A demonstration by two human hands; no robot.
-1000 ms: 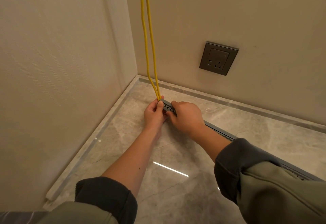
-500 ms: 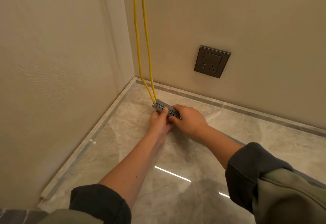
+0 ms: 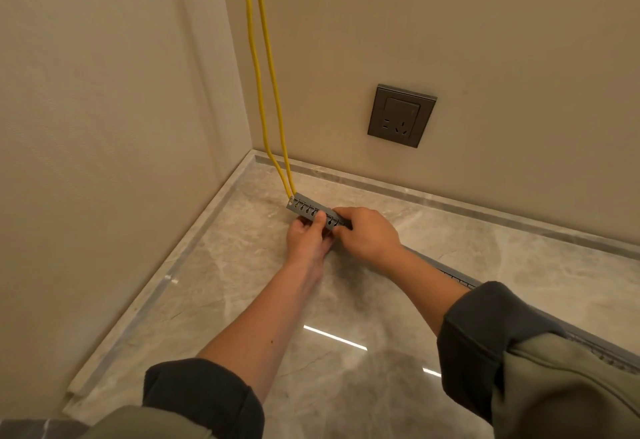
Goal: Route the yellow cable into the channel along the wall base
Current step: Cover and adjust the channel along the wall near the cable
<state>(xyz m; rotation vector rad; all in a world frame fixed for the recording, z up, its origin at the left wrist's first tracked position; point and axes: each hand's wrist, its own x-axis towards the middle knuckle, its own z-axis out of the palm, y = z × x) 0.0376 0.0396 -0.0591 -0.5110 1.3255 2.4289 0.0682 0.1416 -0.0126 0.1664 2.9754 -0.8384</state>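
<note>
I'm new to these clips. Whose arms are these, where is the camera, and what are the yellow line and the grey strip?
There is no machine here. A person works with bare hands, and the single picture comes from a camera worn on the head, looking down into a room corner. The left hand and right hand each have their grip closed on a grey slotted channel. It lies on the marble floor and runs toward the lower right, passing under the right arm. It sits out from the wall base, not against it. Two strands of yellow cable hang down from above the picture and enter the channel's far end. On the wall is a dark power socket with nothing plugged in.
</note>
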